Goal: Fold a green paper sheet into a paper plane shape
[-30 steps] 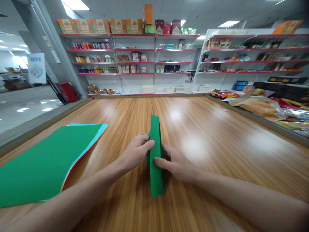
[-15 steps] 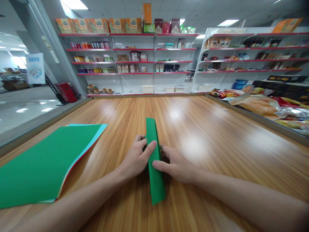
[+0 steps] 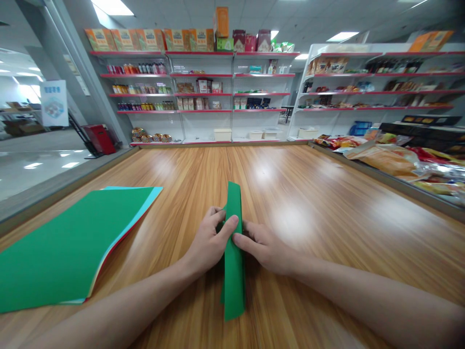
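A narrow, folded sheet of green paper (image 3: 234,276) is held lengthwise just above the middle of the table. My left hand (image 3: 212,237) grips it from the left, thumb lying over its upper face and fingers behind it. From the right, my right hand (image 3: 263,246) pinches the same paper, its thumb tip on the near face a little below the left thumb. Most fingers of the right hand are hidden behind the paper. To the left lies a stack of coloured paper (image 3: 69,242), green on top, with light blue and red edges showing.
The wood-grain table (image 3: 319,252) has a raised edge. Snack packets (image 3: 388,160) are piled beyond its right edge. Stocked shelves (image 3: 201,92) stand behind the table, and a red box-shaped object (image 3: 100,139) is on the floor at the left.
The folded green paper has turned slightly, its far end swinging right and its near end left and closer to me. Both hands keep hold of it; my right thumb has moved up a little.
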A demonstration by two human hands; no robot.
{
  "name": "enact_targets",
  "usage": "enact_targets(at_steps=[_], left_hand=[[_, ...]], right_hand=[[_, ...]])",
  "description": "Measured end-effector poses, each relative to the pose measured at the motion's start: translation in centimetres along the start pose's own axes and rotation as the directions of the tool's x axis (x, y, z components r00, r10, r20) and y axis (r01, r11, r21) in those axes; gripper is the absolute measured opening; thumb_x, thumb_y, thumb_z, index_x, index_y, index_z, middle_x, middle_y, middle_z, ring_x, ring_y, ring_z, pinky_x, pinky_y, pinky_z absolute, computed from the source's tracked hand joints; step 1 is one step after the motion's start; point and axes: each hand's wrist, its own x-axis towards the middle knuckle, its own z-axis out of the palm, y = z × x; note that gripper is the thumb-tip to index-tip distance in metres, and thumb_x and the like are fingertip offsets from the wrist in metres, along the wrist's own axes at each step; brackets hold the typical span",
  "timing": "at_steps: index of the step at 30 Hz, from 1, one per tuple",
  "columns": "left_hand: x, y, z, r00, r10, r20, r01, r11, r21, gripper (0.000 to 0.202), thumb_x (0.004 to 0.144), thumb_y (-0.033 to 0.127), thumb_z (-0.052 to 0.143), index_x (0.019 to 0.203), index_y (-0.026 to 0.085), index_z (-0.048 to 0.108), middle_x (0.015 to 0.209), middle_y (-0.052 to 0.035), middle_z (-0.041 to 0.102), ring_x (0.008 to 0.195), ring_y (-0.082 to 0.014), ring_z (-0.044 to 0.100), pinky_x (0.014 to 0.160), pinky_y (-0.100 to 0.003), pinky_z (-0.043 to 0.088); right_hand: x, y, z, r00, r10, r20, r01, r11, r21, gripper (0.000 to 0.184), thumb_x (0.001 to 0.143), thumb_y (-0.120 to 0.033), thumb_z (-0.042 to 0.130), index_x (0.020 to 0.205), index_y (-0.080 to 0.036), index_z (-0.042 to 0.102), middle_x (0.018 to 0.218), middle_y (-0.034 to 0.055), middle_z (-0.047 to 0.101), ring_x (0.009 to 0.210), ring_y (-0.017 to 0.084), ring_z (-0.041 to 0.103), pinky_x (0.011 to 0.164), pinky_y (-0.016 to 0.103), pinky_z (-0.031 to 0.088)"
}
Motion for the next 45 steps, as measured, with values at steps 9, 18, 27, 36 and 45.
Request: enact_targets(at_steps=[9, 18, 27, 36, 45], left_hand=[[-0.1, -0.2, 0.0, 0.999, 0.038, -0.032, -0.037, 0.999, 0.027, 0.038, 0.096, 0.038, 0.04, 0.068, 0.018, 0.055, 0.079, -0.0015, 0.048, 0.081, -0.0167, 0.051, 0.076, -0.029, 0.043], [-0.2, -0.3, 0.0, 0.998, 0.036, -0.053, -0.034, 0.999, 0.042, 0.038, 0.096, 0.037, 0.041, 0.067, 0.017, 0.057, 0.081, -0.0027, 0.05, 0.081, -0.0174, 0.053, 0.076, -0.031, 0.043], [-0.3, 0.1, -0.1, 0.999, 0.034, 0.016, -0.034, 0.999, -0.002, 0.039, 0.093, 0.036, 0.046, 0.064, 0.016, 0.061, 0.082, -0.0043, 0.05, 0.08, -0.0176, 0.053, 0.075, -0.031, 0.044], [-0.4, 0.1, -0.1, 0.996, 0.053, 0.069, -0.054, 0.998, 0.019, 0.04, 0.092, 0.038, 0.047, 0.062, 0.016, 0.064, 0.08, -0.0044, 0.051, 0.077, -0.0169, 0.052, 0.073, -0.031, 0.044], [-0.3, -0.2, -0.2, 0.996, 0.058, 0.071, -0.059, 0.998, 0.011, 0.039, 0.09, 0.034, 0.05, 0.057, 0.015, 0.06, 0.078, -0.0033, 0.049, 0.076, -0.016, 0.053, 0.07, -0.029, 0.043]], right_hand=[[-0.1, 0.3, 0.1, 1.0, 0.002, 0.004, -0.003, 0.999, 0.036, 0.04, 0.092, -0.052, 0.045, 0.091, -0.014, 0.056, 0.086, 0.0052, 0.059, 0.076, 0.016, 0.053, 0.068, 0.029, 0.045], [0.0, 0.0, 0.1, 1.0, -0.009, 0.015, 0.007, 0.995, 0.096, 0.038, 0.092, -0.05, 0.047, 0.094, -0.014, 0.057, 0.089, 0.0055, 0.061, 0.081, 0.018, 0.055, 0.071, 0.03, 0.045], [0.4, 0.7, 0.1, 0.985, 0.108, -0.137, -0.08, 0.977, 0.197, 0.045, 0.091, -0.057, 0.044, 0.074, -0.016, 0.053, 0.064, -0.0003, 0.051, 0.057, 0.012, 0.049, 0.051, 0.024, 0.042], [0.5, 1.0, 0.1, 0.96, 0.178, -0.216, -0.111, 0.951, 0.288, 0.05, 0.088, -0.062, 0.046, 0.065, -0.017, 0.05, 0.049, -0.0015, 0.053, 0.042, 0.012, 0.053, 0.038, 0.022, 0.041], [0.3, 0.8, 0.0, 0.962, 0.173, -0.211, -0.112, 0.956, 0.272, 0.051, 0.088, -0.06, 0.047, 0.061, -0.017, 0.051, 0.046, -0.0009, 0.053, 0.04, 0.011, 0.052, 0.038, 0.022, 0.038]])
